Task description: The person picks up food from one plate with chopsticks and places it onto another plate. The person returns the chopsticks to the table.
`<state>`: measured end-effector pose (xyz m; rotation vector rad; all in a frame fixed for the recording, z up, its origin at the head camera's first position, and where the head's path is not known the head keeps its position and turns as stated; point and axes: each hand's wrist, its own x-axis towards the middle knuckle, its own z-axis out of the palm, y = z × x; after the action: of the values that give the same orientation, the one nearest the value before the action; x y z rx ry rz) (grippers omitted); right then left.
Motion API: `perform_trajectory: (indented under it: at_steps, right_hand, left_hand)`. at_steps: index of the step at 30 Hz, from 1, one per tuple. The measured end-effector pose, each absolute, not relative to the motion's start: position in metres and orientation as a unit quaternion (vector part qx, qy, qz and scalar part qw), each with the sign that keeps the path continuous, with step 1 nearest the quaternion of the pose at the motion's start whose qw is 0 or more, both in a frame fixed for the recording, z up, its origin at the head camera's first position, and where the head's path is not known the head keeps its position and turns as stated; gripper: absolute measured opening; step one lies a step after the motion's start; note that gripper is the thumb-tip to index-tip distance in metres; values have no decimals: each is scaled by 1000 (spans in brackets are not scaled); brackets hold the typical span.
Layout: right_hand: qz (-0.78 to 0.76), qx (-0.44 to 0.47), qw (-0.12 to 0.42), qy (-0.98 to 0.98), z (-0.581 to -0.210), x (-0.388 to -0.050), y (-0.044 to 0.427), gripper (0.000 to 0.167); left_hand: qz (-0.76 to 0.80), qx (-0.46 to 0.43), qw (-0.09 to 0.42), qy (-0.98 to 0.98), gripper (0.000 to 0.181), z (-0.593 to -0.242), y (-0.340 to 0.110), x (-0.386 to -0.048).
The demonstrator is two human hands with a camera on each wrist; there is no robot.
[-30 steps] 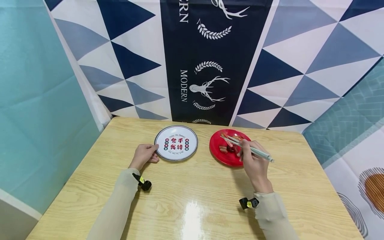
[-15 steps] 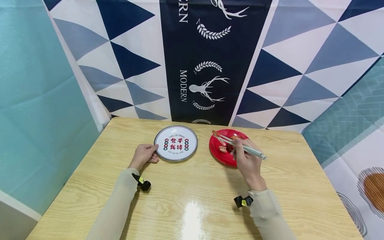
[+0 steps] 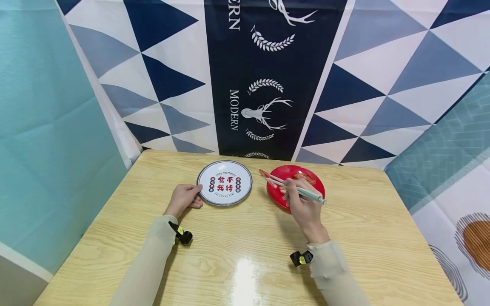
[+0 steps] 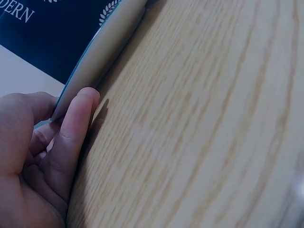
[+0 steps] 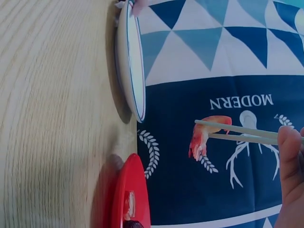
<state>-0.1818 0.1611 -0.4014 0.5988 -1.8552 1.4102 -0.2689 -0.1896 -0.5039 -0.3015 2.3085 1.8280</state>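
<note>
In the head view my left hand point(image 3: 184, 199) pinches the near-left rim of a white plate point(image 3: 229, 166) with red lettering. In the left wrist view, fingers lie under the rim of the tilted-looking plate point(image 4: 102, 57). My right hand point(image 3: 304, 212) grips a pair of pale green chopsticks point(image 3: 310, 194). Between their tips is a shrimp point(image 5: 204, 134), orange-red and curled, raised above the table. It hangs at the left edge of a red plate point(image 3: 285, 169), on the side facing the white one. Pieces of food point(image 3: 305, 177) lie on the red plate, partly hidden by my right hand.
Both plates stand near the back of a wood-grain table point(image 3: 214, 250), with a narrow gap between them. Behind it hangs a patterned cloth point(image 3: 260, 59) with triangles and deer heads. A teal sheet point(image 3: 49, 127) covers the left side.
My right hand has moved left, carrying the shrimp in the chopsticks from over the red plate to its left edge. The left hand and the white plate have stayed in place.
</note>
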Motion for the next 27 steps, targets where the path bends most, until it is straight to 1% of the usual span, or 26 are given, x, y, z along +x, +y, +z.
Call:
perform_trajectory:
  at_steps: [11,17,24,27]
  right_hand:
    - [537,230,346,-734,-396,-179,159,10]
    - [532,237,350,-734,-396,-181,158,10]
    - [529,252,358,-727,-397,-188,155,21]
    - [536,256,359,-720,-399,-192,154,23]
  left_hand:
    - [615,-100,89,777,43,-507,-190,-270]
    - [612,-100,94,779,43,-506,-189,-270]
    - [613,-94,91,779,43,-503,-190,-269]
    - [611,-94,95,780,42,-502,-190,-269]
